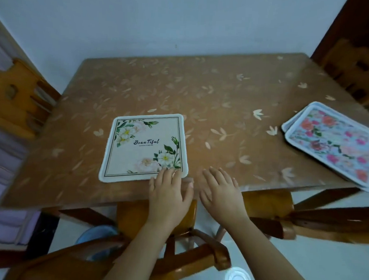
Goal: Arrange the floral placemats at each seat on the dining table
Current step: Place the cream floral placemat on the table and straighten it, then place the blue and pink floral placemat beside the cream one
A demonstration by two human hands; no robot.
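**First:** What's taking up most of the room?

**Second:** The brown bench under a leaf-printed cover is standing against the wall. A wooden chair is sitting at its left edge.

**First:** And the placemats?

**Second:** A stack of pink-flowered placemats is lying at the right edge, towards the near right corner. A cream placemat with white blooms is lying flat by the near edge, left of the middle and well apart from the stack.

**First:** What are the hands doing?

**Second:** The left hand is resting straight fingers on the cream mat's near right corner, gripping nothing. The right hand is spreading flat and open just beside the mat at the near edge, holding nothing. I cannot tell if it is touching the bench.
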